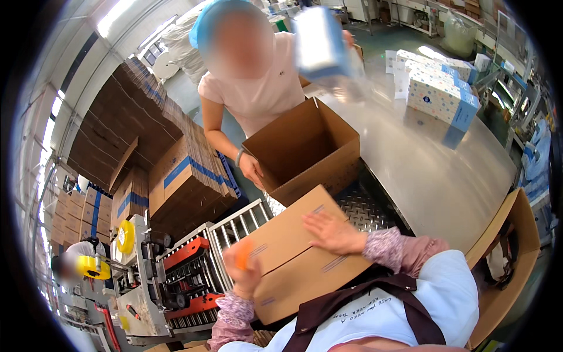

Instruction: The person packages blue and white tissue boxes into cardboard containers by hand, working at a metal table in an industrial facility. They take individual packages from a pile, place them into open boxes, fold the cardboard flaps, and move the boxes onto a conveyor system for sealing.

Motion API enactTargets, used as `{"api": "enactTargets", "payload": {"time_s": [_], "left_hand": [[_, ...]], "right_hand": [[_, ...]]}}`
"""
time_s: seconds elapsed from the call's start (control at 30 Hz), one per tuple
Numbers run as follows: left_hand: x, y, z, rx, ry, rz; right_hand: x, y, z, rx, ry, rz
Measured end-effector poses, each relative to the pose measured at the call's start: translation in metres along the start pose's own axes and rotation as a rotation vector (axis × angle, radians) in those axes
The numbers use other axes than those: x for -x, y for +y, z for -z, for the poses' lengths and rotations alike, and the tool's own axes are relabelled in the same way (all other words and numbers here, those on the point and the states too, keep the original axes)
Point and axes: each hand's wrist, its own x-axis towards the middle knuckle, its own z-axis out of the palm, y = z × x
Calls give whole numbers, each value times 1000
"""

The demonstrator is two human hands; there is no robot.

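A brown cardboard carton point(293, 258) with its top flaps folded down lies tilted in front of me. My right hand point(334, 232) rests flat on its top flap, fingers stretched out. At the carton's left end, my left hand point(241, 274) is raised with its fingers closed around a small orange object point(243, 253); motion blur hides its kind. Just beyond, a co-worker steadies an open-topped carton point(302, 149) with one hand and holds up a blurred blue-and-white pack point(321, 44) with the other.
Left of my carton stands a roller conveyor machine point(187, 276) with red side guides and yellow tape rolls. Flattened cartons point(187, 170) are stacked behind it. Several dotted packs point(437, 97) sit on the metal table point(434, 176). Another open carton point(516, 258) is at my right.
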Motion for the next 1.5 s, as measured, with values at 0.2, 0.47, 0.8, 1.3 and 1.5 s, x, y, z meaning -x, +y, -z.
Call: {"api": "enactTargets", "payload": {"time_s": [0.2, 0.47, 0.8, 1.3, 1.5], "left_hand": [[138, -117, -98, 52, 323, 772], [190, -121, 82, 864, -388, 1519], [-48, 74, 20, 693, -478, 1224], [106, -30, 8, 4, -408, 1305], [166, -98, 76, 682, -189, 1574]], "right_hand": [[73, 139, 43, -368, 112, -558], [121, 117, 4, -964, 220, -974], [118, 74, -24, -1698, -285, -1232], [55, 42, 29, -120, -118, -770], [114, 91, 45, -333, -184, -1053]]}}
